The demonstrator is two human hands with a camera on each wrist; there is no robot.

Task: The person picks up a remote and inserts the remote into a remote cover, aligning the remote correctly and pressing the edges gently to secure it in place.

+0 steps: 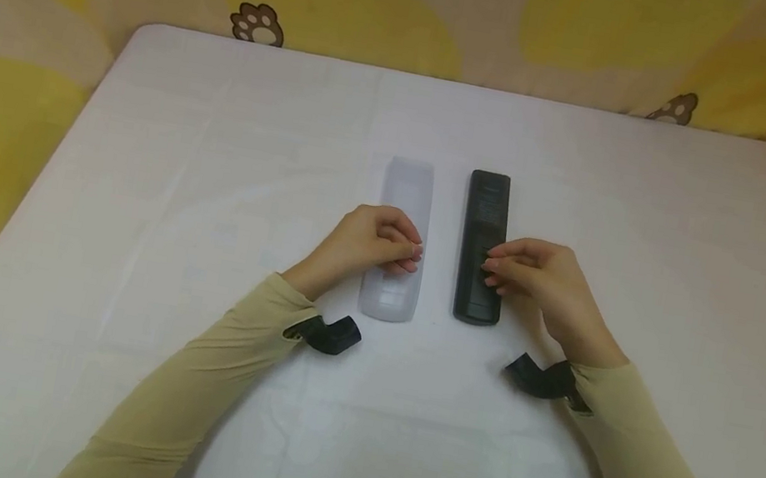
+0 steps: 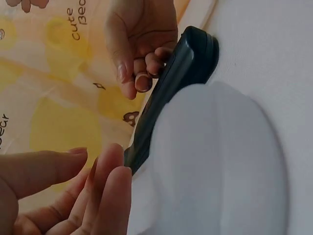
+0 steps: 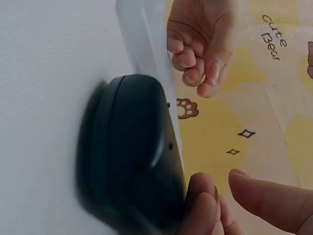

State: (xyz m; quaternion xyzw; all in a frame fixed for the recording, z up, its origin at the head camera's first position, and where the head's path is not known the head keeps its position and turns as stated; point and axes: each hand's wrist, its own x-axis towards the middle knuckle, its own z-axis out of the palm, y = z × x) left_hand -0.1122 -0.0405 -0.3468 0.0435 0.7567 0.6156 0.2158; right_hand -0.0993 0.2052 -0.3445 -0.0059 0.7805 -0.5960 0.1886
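Note:
A black remote control (image 1: 487,206) lies lengthwise on the white table, its back facing up in the head view. To its left is a translucent, frosted remote cover (image 1: 409,184), parallel to it with a narrow gap between. My left hand (image 1: 383,241) hovers over the cover, fingers loosely curled, and the left wrist view shows nothing between thumb and fingertips (image 2: 115,186). Over the lower half of the remote is my right hand (image 1: 544,279), likewise loosely curled. Its thumb (image 3: 264,196) stands apart from the fingers in the right wrist view, with nothing held.
Black straps (image 1: 332,335) stick out from both sleeve cuffs just below the hands. A yellow patterned cloth (image 1: 407,6) hangs behind the far edge of the white table (image 1: 257,125) and along its sides.

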